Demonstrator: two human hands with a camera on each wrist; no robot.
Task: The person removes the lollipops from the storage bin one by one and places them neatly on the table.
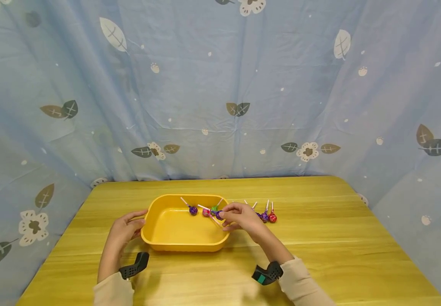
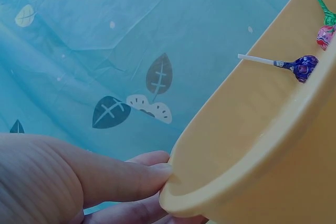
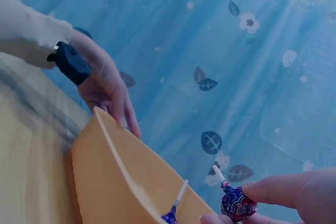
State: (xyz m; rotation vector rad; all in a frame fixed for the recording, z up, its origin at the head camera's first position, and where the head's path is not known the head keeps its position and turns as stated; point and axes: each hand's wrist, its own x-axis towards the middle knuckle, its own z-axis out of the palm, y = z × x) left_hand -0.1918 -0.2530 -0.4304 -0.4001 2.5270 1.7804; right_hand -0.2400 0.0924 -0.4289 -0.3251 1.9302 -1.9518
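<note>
Wood-grain table (image 1: 327, 255) carries yellow rounded-rectangle open tray (image 1: 166, 247), smooth, plastic-looking. Left hand (image 1: 123, 227) at tray's 9 o'clock end, fingers relaxed, touching rim from outside. Right hand (image 1: 245, 220) at tray's 3 o'clock end, thumb and fingertips pinching purple-and-red wrapped ball lollipop (image 3: 239, 204), white stick. Inside tray: purple-wrapped lollipop (image 1: 193, 210) near 12 o'clock; pink-wrapped (image 1: 206, 212) and green-wrapped lollipops (image 1: 214, 209) near 2 o'clock.
</note>
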